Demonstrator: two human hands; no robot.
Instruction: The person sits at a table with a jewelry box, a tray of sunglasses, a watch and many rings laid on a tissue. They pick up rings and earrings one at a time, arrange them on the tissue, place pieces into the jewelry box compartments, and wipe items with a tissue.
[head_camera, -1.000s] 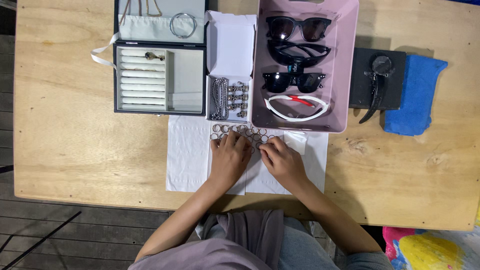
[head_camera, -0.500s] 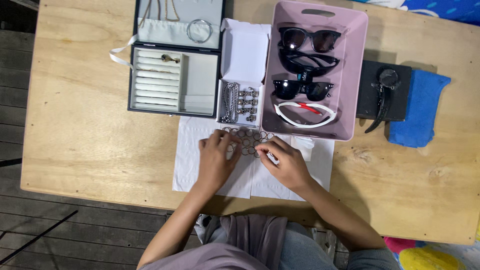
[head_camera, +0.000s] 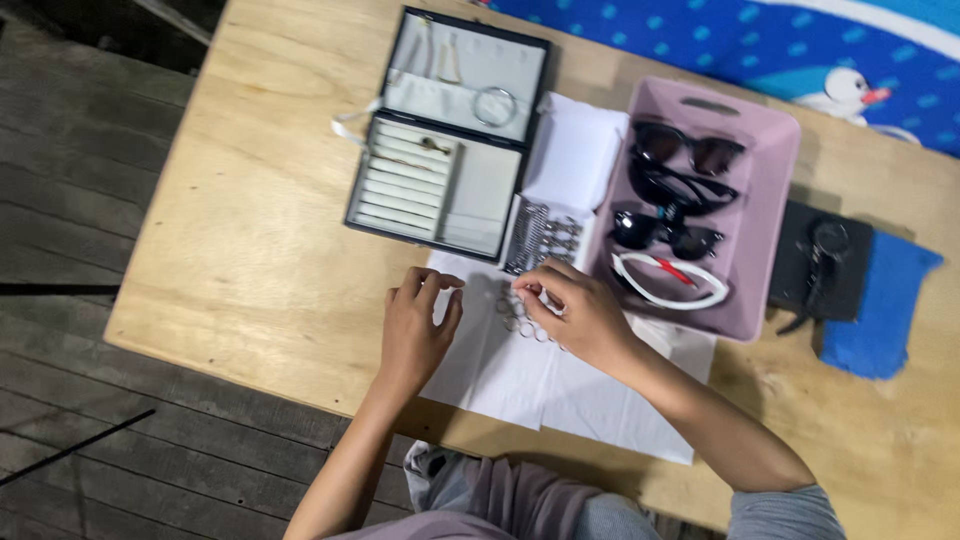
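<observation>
Wooden table (head_camera: 250, 230) fills most of the frame, seen at a tilt. White cloth (head_camera: 540, 385) lies at lower centre, near the table's front edge.

Left hand (head_camera: 418, 325) rests on the cloth's left edge, palm down, fingers loosely curled, thumb and forefinger tips close together; cannot tell whether anything is between them.

Right hand (head_camera: 580, 315) sits just right of it, at frame centre, fingers bent and tips pinched over a cluster of small metal rings (head_camera: 518, 315) on the cloth. It touches the rings; which one it grips is too small to tell.

Above the hands, an open jewellery box (head_camera: 445, 140), black outside, pale inside: a ring in one of the padded slots of the lower half, a bangle (head_camera: 495, 105) in the lid half. Right of the box, a white card (head_camera: 575, 155) with a row of metal clips (head_camera: 545, 238) at its lower end.

Right of centre, a pink tray (head_camera: 770, 210) holds three dark sunglasses and one white pair (head_camera: 668, 282). Far right, a black pouch (head_camera: 825, 265) lies partly on a blue cloth (head_camera: 885, 320).
</observation>
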